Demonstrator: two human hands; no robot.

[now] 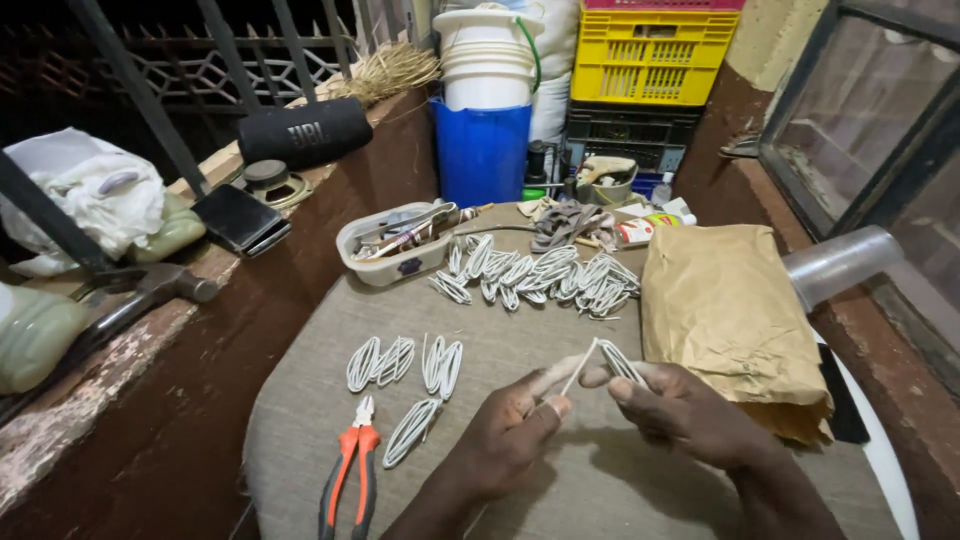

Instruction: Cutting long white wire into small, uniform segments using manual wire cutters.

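Wire loop (612, 360): a white, narrow coil, pinched between both hands just above the counter (560, 480), near its front edge.
Long axis: it runs from the right hand up and left towards a free straight end, which slants down to the left thumb.
Left hand (510, 435): grip closed, thumb and forefinger nipping the straight tail of the wire; pale tape or a band shows on the thumb.
Right hand (685, 410): grip closed round the looped body, fingers curled, forefinger laid along it.
Nearer hand: the right holds the bulk of the loop; the left has only the tail, so the loop lies up and to the right of the left grip.
Finished loops (400, 362): a few lie apart to the left of the hands; a larger heap (540, 275) sits farther back.
Pliers (350, 470): orange handles, lying untouched, left of the left hand.
Paper bag (725, 310): brown, just beyond the right hand.
Tray (395, 245): holds small tools, at the back left.
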